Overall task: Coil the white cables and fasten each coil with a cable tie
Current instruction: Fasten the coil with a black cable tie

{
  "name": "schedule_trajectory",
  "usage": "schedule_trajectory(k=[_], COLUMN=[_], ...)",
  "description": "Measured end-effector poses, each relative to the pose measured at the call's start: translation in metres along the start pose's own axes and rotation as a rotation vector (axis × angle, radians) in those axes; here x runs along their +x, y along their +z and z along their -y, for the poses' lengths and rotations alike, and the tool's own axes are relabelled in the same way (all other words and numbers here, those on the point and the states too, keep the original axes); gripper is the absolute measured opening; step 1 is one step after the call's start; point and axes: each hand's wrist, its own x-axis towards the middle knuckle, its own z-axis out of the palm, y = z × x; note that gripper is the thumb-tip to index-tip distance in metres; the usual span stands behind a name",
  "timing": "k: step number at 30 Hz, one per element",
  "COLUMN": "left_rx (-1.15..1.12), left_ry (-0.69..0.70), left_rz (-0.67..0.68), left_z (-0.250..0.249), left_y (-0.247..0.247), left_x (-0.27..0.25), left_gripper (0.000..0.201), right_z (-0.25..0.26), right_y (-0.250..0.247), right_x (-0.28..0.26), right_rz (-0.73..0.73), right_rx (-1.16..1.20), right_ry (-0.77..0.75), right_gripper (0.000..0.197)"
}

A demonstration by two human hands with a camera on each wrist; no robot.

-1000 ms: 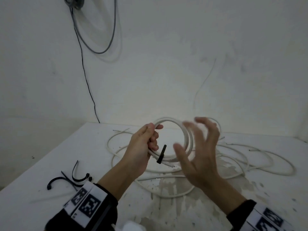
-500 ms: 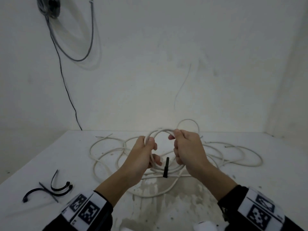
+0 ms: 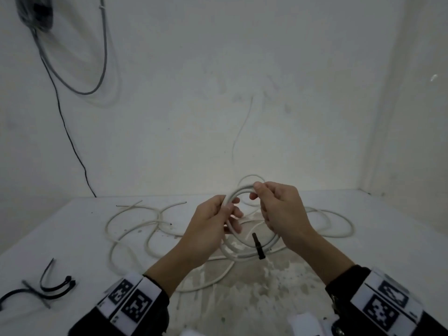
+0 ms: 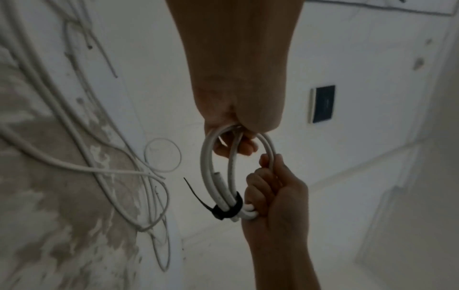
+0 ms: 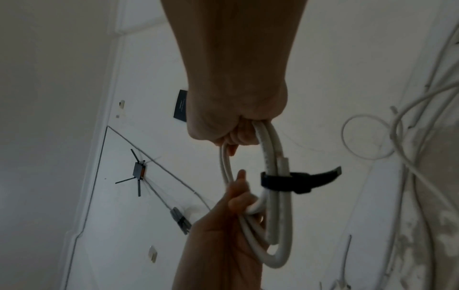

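Both hands hold a small coil of white cable [image 3: 242, 255] above the table. My left hand [image 3: 226, 210] grips its left side and my right hand [image 3: 258, 193] grips its top right. A black cable tie [image 3: 258, 246] is wrapped round the lower part of the coil, its tail sticking out. In the left wrist view my left hand [image 4: 237, 146] closes on the coil [image 4: 208, 166] and the tie [image 4: 227, 210] sits next to my right hand [image 4: 270, 188]. The right wrist view shows my right hand [image 5: 236, 137] on the coil [image 5: 272, 155] above the tie [image 5: 285, 181].
Loose white cables [image 3: 135, 224] sprawl over the white table [image 3: 72, 238] behind and beside the hands, with more [image 3: 339, 230] to the right. Spare black cable ties [image 3: 55, 284] lie at the near left. Walls close the back and right; a dark wire [image 3: 70, 141] hangs on the wall.
One second ago my right hand was open in the air beside the coil; it has since closed on the coil's top right. My left hand kept its grip.
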Motion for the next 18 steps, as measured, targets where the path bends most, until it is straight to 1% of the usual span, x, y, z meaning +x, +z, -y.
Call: schedule_trajectory(k=[2, 4, 5, 7, 9, 10, 11, 13, 15, 17, 18], left_rx=[-0.122, -0.166, -0.204, -0.313, -0.358, -0.357, -0.353, -0.368, -0.417, -0.448, -0.420], left_ry=[-0.014, -0.025, -0.039, -0.071, -0.074, -0.071, -0.068, -0.075, -0.108, -0.143, -0.155], left_rz=[-0.027, -0.119, -0.183, -0.304, -0.359, -0.360, -0.355, -0.326, -0.288, -0.244, -0.211], left_z=[0.001, 0.001, 0.002, 0.002, 0.005, 0.007, 0.010, 0.016, 0.023, 0.030, 0.034], left_y=[0.008, 0.016, 0.017, 0.019, 0.022, 0.026, 0.032, 0.047, 0.062, 0.073, 0.077], left_x=[0.004, 0.014, 0.020, 0.034, 0.048, 0.054, 0.059, 0.067, 0.076, 0.090, 0.097], left_gripper=[0.022, 0.023, 0.023, 0.024, 0.023, 0.023, 0.023, 0.023, 0.022, 0.020, 0.019], right_z=[-0.002, -0.004, -0.006, -0.017, -0.026, -0.030, -0.035, -0.044, -0.052, -0.058, -0.061], right_y=[-0.006, -0.012, -0.014, -0.022, -0.027, -0.028, -0.029, -0.029, -0.033, -0.044, -0.051], right_x=[0.002, 0.005, 0.006, 0.008, 0.006, 0.005, 0.006, 0.013, 0.026, 0.041, 0.049], right_rz=[0.020, 0.032, 0.029, 0.026, 0.051, 0.052, 0.033, -0.066, -0.174, -0.231, -0.241], right_rx=[0.097, 0.144, 0.124, 0.010, -0.095, -0.080, -0.005, 0.262, 0.457, 0.560, 0.573], right_ry=[0.055, 0.094, 0.113, 0.157, 0.200, 0.229, 0.276, 0.385, 0.423, 0.446, 0.462], right_gripper=[0.030, 0.019, 0.017, 0.023, 0.020, 0.017, 0.018, 0.020, 0.018, 0.018, 0.017])
